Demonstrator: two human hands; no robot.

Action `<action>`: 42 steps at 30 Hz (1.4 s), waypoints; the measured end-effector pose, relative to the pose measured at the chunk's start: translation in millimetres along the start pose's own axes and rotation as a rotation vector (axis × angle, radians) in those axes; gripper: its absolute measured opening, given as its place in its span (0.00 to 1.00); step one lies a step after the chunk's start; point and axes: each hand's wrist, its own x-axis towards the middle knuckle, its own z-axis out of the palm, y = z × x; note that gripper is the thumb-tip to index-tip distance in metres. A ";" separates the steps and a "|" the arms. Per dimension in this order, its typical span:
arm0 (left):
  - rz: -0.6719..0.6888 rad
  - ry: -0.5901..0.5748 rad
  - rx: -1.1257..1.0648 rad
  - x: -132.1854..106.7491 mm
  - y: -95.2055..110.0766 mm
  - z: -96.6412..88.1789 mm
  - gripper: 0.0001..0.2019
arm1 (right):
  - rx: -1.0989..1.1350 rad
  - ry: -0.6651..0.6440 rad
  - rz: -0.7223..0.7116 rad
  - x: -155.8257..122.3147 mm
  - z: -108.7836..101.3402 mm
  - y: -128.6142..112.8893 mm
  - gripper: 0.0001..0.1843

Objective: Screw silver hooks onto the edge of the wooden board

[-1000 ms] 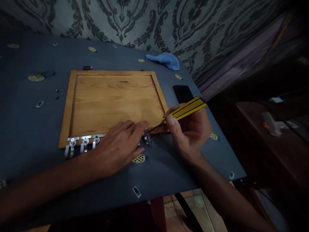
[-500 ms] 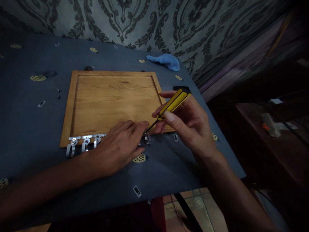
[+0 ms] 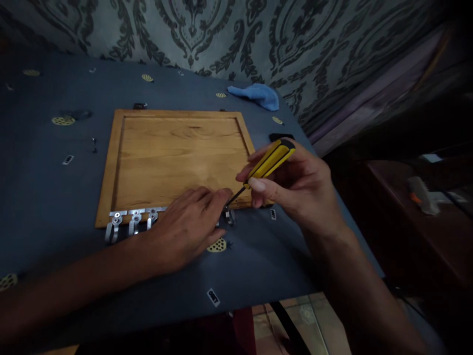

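A square wooden board with a raised rim lies on a dark blue patterned tablecloth. Along its near edge runs a metal hook rail with several hooks and screws. My left hand lies flat over the rail's right part, fingers stretched out and pressing it down. My right hand is closed round a yellow-and-black screwdriver, whose tip meets the rail's right end beside my left fingertips.
A blue cloth lies at the table's far edge by the patterned wall. A black phone peeks out behind my right hand. Small screws and a dark item lie left of and behind the board. The table edge drops off at right.
My right hand has shifted its hold on the screwdriver, swinging the handle from far right to more upright and closer to the board. The left hand stays on the rail.
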 end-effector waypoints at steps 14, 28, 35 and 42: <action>0.035 0.040 0.008 -1.0 -2.4 3.9 0.25 | -0.004 -0.114 0.046 10.8 -0.9 -7.1 0.11; 0.030 0.036 0.001 -2.5 -1.6 2.6 0.25 | 0.079 0.014 -0.075 -1.2 -9.8 15.1 0.07; 0.035 0.026 0.002 -1.9 -1.7 1.2 0.26 | 0.064 -0.041 -0.017 -3.1 -16.5 19.1 0.15; 0.026 0.013 0.002 -1.8 -2.2 1.8 0.23 | 0.014 0.003 -0.115 -3.6 -14.8 23.0 0.11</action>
